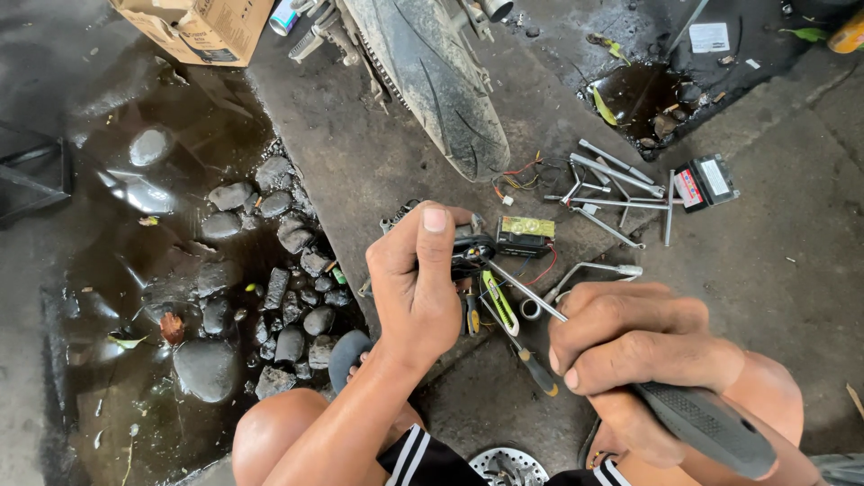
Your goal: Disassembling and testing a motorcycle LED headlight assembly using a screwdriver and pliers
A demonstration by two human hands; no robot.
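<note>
My left hand is closed around a small black metal part held over the concrete, thumb on top. My right hand grips the thick black handle of a screwdriver. Its steel shaft runs up-left, and the tip meets the black part in my left hand. Both knees show at the bottom of the view.
A motorcycle tyre stands ahead. Wrenches and sockets, a small battery, a module with red wires, and yellow-handled tools lie on the concrete. Wet stones and a puddle are left; a cardboard box is top left.
</note>
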